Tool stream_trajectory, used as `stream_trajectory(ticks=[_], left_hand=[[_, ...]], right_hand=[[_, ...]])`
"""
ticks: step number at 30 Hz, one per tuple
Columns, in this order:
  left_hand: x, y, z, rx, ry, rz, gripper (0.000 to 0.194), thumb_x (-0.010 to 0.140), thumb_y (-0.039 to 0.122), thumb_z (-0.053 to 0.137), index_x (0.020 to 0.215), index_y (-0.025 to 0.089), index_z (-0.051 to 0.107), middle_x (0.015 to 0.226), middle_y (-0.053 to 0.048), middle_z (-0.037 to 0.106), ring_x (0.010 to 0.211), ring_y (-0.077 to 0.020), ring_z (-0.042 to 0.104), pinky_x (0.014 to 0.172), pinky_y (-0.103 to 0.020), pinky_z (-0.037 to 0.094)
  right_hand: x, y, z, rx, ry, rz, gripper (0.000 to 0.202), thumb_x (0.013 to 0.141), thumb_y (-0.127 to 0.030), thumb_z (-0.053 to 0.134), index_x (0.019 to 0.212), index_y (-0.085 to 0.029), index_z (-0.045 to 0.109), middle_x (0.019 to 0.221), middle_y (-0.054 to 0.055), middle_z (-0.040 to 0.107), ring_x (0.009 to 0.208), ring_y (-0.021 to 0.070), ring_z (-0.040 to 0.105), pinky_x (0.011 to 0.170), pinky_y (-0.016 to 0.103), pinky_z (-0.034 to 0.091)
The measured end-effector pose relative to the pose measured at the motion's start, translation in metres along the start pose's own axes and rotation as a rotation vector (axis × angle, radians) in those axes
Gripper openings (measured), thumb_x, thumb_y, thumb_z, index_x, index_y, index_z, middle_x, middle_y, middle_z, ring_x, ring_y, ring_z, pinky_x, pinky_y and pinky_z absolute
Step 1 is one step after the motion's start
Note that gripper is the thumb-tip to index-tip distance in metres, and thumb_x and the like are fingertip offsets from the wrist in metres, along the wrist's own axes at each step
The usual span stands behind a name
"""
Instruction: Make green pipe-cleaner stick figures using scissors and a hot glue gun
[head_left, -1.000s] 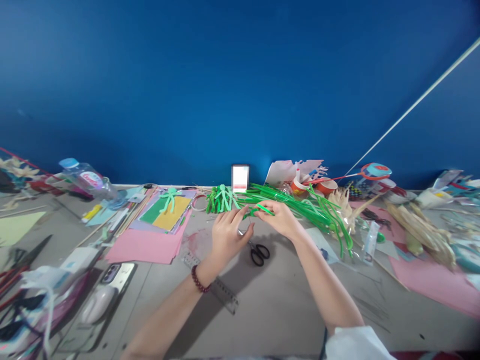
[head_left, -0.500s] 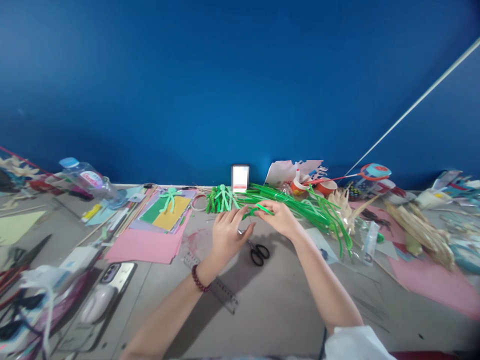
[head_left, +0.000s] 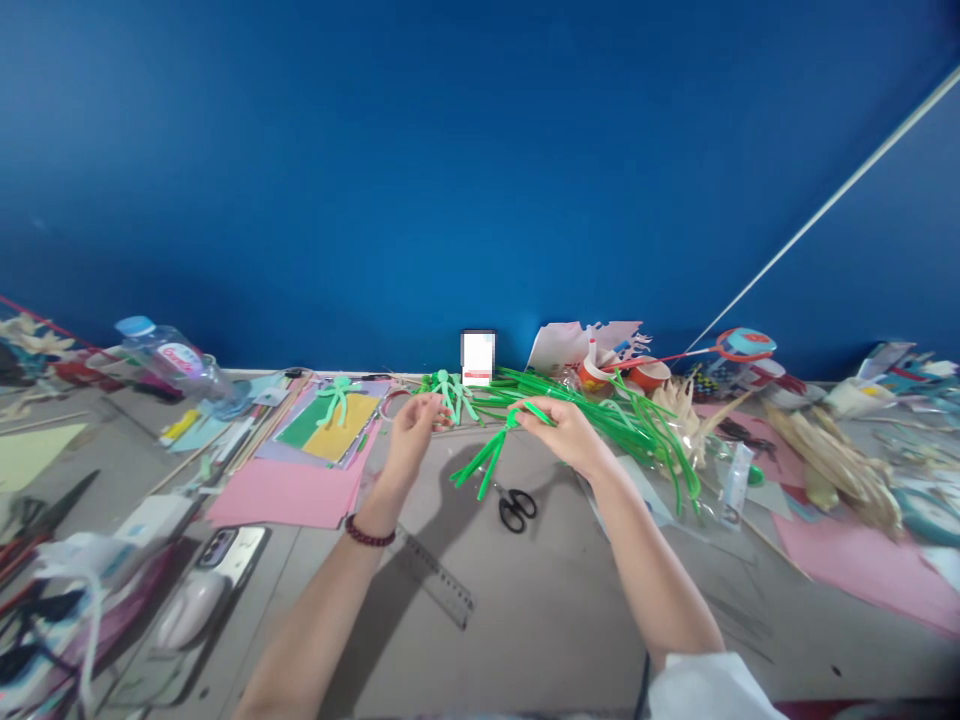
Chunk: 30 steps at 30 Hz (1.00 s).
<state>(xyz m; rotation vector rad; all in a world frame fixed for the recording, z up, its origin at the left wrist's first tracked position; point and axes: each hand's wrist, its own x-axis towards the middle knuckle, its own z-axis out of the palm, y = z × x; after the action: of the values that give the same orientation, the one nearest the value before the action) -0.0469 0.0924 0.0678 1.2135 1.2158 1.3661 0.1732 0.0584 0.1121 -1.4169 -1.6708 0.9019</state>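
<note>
My right hand (head_left: 559, 430) pinches a bright green pipe cleaner figure (head_left: 491, 450) near its twisted top. Two legs of the figure hang down to the left, and a short end sticks out by the fingers. Off to the left, my left hand (head_left: 418, 425) is raised with its fingers loosely curled and apart, nothing visible in them. Just behind it stand pale green pipe cleaner figures (head_left: 448, 392). Black-handled scissors (head_left: 517, 510) lie on the table under the held figure, their blades partly covered by it.
A bundle of green pipe cleaners (head_left: 600, 425) lies at the back right. A clear ruler (head_left: 439, 580) is near my left forearm. Pink paper (head_left: 289, 492) and a phone (head_left: 232, 555) with a mouse (head_left: 195, 608) lie left. A lit phone screen (head_left: 478, 358) leans against the blue wall.
My left hand has let go and moved left, away from the green figure. The figure's legs now hang in plain view from my right hand, which has barely moved.
</note>
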Motion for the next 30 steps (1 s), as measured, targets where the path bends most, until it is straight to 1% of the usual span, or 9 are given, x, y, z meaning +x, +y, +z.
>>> stream_trajectory(ticks=[4,6,9,11,15,17,23,28,30], left_hand=[[0.021,-0.009,-0.03,0.172,0.145,0.039,0.04,0.077,0.044,0.054,0.046,0.018,0.049,0.064,-0.006,0.065,0.071,-0.0189,0.064,0.064,-0.027,0.048],[0.029,-0.013,-0.042,0.3,0.182,0.031,0.035,0.075,0.038,0.054,0.046,0.019,0.048,0.06,-0.005,0.064,0.074,-0.0211,0.064,0.063,-0.027,0.047],[0.034,-0.015,-0.051,0.52,0.175,0.072,0.013,0.062,0.023,0.06,0.054,0.018,0.051,0.077,-0.006,0.067,0.08,-0.022,0.063,0.068,-0.03,0.047],[0.031,-0.01,-0.049,0.508,0.073,0.072,0.008,0.059,0.02,0.06,0.067,0.018,0.057,0.086,-0.007,0.067,0.084,-0.0228,0.063,0.071,-0.032,0.048],[0.008,0.012,-0.029,0.124,-0.517,-0.03,0.026,0.072,0.029,0.056,0.094,0.018,0.065,0.093,-0.009,0.069,0.083,-0.0225,0.066,0.076,-0.036,0.051],[-0.007,0.021,-0.015,0.065,-0.645,-0.066,0.025,0.076,0.033,0.057,0.093,0.017,0.068,0.09,-0.011,0.071,0.086,-0.0246,0.066,0.08,-0.038,0.05],[-0.029,0.016,0.014,-0.068,-0.617,-0.14,0.026,0.072,0.041,0.065,0.085,0.019,0.069,0.077,-0.007,0.071,0.069,-0.0189,0.065,0.07,-0.033,0.053],[-0.028,0.011,0.019,-0.189,-0.507,-0.203,0.023,0.071,0.038,0.067,0.077,0.017,0.065,0.067,-0.003,0.067,0.058,-0.0135,0.061,0.064,-0.028,0.051],[-0.026,0.012,0.019,-0.23,-0.471,-0.241,0.022,0.07,0.037,0.069,0.076,0.017,0.062,0.067,-0.003,0.067,0.06,-0.0138,0.062,0.065,-0.028,0.051]], right_hand=[[-0.005,-0.007,-0.006,0.047,-0.042,-0.028,0.028,0.079,-0.042,0.057,0.093,-0.021,0.069,0.097,0.004,0.069,0.095,0.0224,0.061,0.089,0.036,0.043],[-0.007,-0.009,-0.007,0.058,-0.061,-0.043,0.028,0.08,-0.042,0.056,0.094,-0.021,0.069,0.095,0.003,0.069,0.092,0.0209,0.061,0.088,0.035,0.042],[-0.009,-0.011,-0.007,0.069,-0.078,-0.053,0.027,0.081,-0.041,0.056,0.095,-0.022,0.068,0.095,0.002,0.069,0.092,0.0196,0.06,0.089,0.034,0.042],[-0.009,-0.011,-0.007,0.071,-0.087,-0.059,0.026,0.081,-0.04,0.056,0.096,-0.022,0.068,0.096,0.002,0.068,0.093,0.0199,0.06,0.088,0.034,0.042],[-0.009,-0.009,-0.004,0.057,-0.085,-0.062,0.026,0.081,-0.041,0.056,0.096,-0.024,0.068,0.095,0.002,0.069,0.092,0.0213,0.06,0.086,0.035,0.044],[-0.008,-0.01,-0.002,0.06,-0.077,-0.077,0.025,0.081,-0.04,0.056,0.096,-0.023,0.068,0.097,0.002,0.068,0.093,0.0215,0.06,0.086,0.035,0.045],[-0.006,-0.012,0.006,0.068,-0.075,-0.096,0.023,0.08,-0.036,0.057,0.096,-0.022,0.066,0.1,0.004,0.067,0.098,0.0216,0.06,0.091,0.036,0.043],[-0.006,-0.006,0.004,-0.016,0.01,-0.148,0.041,0.076,-0.042,0.063,0.112,-0.024,0.057,0.11,0.007,0.058,0.104,0.0216,0.055,0.087,0.032,0.045],[-0.009,-0.008,0.001,-0.084,0.0,-0.18,0.04,0.081,-0.045,0.055,0.115,-0.024,0.052,0.104,0.006,0.057,0.097,0.0205,0.056,0.081,0.03,0.046]])
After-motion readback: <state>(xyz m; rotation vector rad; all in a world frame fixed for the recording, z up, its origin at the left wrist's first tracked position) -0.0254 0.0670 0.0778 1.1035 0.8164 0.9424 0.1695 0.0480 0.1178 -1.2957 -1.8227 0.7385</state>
